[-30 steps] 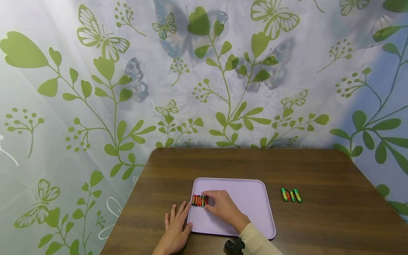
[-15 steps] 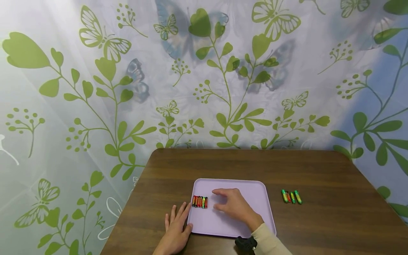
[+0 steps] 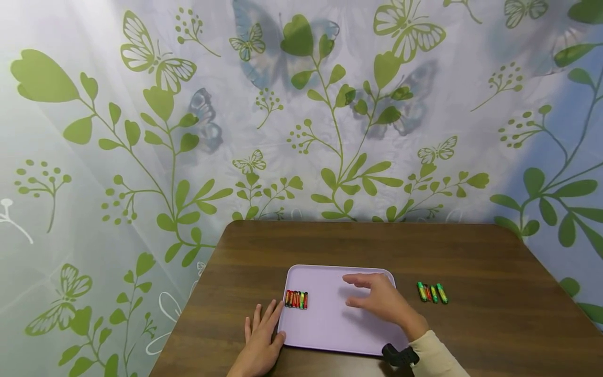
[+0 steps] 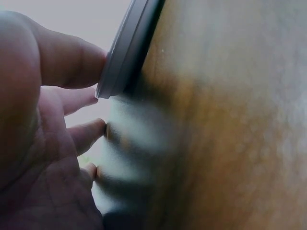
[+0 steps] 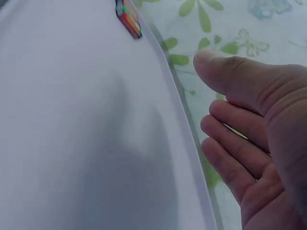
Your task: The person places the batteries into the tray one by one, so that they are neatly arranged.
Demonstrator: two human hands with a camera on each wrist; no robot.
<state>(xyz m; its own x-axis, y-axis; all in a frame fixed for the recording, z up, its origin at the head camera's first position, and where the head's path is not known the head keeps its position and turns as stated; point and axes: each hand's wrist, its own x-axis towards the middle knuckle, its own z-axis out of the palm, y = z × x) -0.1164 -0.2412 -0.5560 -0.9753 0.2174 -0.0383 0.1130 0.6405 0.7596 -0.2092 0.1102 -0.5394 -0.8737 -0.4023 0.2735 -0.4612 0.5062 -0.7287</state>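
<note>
Currently, in the head view, the loose batteries point(image 3: 434, 294) lie on the surface point(image 3: 499, 324), just beyond the right edge of the tray point(image 3: 325, 329). They are to the right of the right hand point(image 3: 380, 299) and apart from it. Their long axes run roughly front to back with a slight slant, across the line from hand to batteries. The right hand is the nearer one; the left hand point(image 3: 259, 339) is at the tray's left edge, with the tray's width intervening. The thumb and fingers of the right hand stand wide apart and hold nothing. The battery row point(image 3: 296, 299) lies side by side inside the tray, near its left wall. Relative to the frame of one second ago, the right hand is displaced from the right end of the row to a position above the right part of the tray. The row, the loose batteries and the left hand keep their places.

In the left wrist view, the thumb touches the tray rim; the fingers are extended, without a grip.

In the right wrist view, the fingers are gently bent, with nothing in them. The row appears at the top; the loose batteries are not visible.
</note>
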